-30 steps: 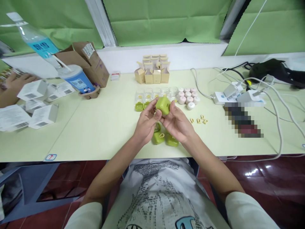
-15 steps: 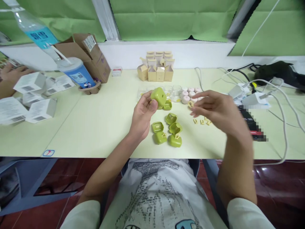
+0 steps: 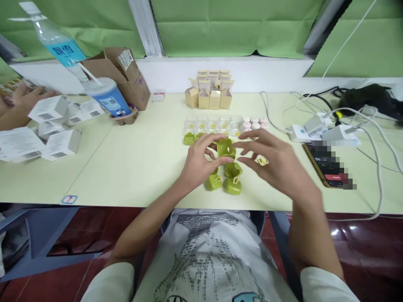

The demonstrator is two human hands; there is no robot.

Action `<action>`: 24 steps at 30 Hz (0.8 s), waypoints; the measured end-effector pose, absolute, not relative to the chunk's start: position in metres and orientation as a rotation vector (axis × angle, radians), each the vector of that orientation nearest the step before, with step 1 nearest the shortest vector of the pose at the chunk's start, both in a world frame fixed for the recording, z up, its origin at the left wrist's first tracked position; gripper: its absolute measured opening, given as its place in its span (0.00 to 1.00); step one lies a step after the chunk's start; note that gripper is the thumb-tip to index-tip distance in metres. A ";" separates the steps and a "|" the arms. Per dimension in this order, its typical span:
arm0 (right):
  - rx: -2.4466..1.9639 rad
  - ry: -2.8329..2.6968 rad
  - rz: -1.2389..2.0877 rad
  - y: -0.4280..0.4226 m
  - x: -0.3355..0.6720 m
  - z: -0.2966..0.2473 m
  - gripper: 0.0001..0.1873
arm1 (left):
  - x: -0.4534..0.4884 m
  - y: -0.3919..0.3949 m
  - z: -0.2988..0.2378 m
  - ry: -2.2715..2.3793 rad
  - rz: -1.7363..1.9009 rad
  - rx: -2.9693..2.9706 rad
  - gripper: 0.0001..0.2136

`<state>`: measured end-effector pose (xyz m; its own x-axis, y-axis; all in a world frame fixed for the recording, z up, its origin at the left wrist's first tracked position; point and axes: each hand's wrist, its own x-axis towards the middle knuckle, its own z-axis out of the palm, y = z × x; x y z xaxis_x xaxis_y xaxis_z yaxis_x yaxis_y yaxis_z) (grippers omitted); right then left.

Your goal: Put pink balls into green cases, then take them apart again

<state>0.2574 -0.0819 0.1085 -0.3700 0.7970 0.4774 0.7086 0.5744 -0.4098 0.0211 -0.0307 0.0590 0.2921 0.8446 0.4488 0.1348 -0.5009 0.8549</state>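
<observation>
My left hand (image 3: 203, 161) pinches a small green plastic shell (image 3: 224, 147) between thumb and fingers, its hollow side facing me. My right hand (image 3: 270, 157) is right beside it, fingers spread and tips close to the shell's right edge. I see no object between those fingertips. More green shells (image 3: 232, 186) lie below on the table, some with a pale yellow loop (image 3: 235, 180) sticking out. Another green shell (image 3: 189, 139) shows left of my left hand. Loose yellow loops (image 3: 262, 160) are partly hidden behind my right hand.
Behind the hands are a clear plastic tray (image 3: 201, 124), pink-and-white round pieces (image 3: 255, 123) and small open cartons (image 3: 209, 99). White boxes (image 3: 61, 144), a bottle (image 3: 64, 50) and a cup (image 3: 110, 98) stand left. A phone (image 3: 325, 165) and cables lie right. Another person's hand (image 3: 27, 98) shows far left.
My left hand has lowered the green shell and turned its hollow side toward me. My right hand, which held a yellow loop, has moved left to the shell; the loop is no longer visible there.
</observation>
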 end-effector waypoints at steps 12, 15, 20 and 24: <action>-1.498 -2.248 0.115 -0.009 0.282 0.084 0.11 | -0.043 0.003 0.069 1.524 1.000 2.118 0.28; -1.521 -2.383 0.112 0.015 0.285 0.073 0.11 | -0.061 0.018 0.065 1.783 0.693 2.070 0.26; -1.645 -2.374 0.091 0.024 0.277 0.052 0.11 | -0.055 0.019 0.054 1.796 0.457 2.121 0.29; -1.717 -2.367 0.068 0.022 0.278 0.046 0.13 | -0.050 0.013 0.050 1.754 0.432 2.209 0.29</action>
<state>0.2785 0.0219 0.0464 -0.2954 0.9440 0.1468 0.9340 0.3177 -0.1636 -0.0498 0.0130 0.0500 0.2147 0.9751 0.0547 0.8892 -0.2184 0.4020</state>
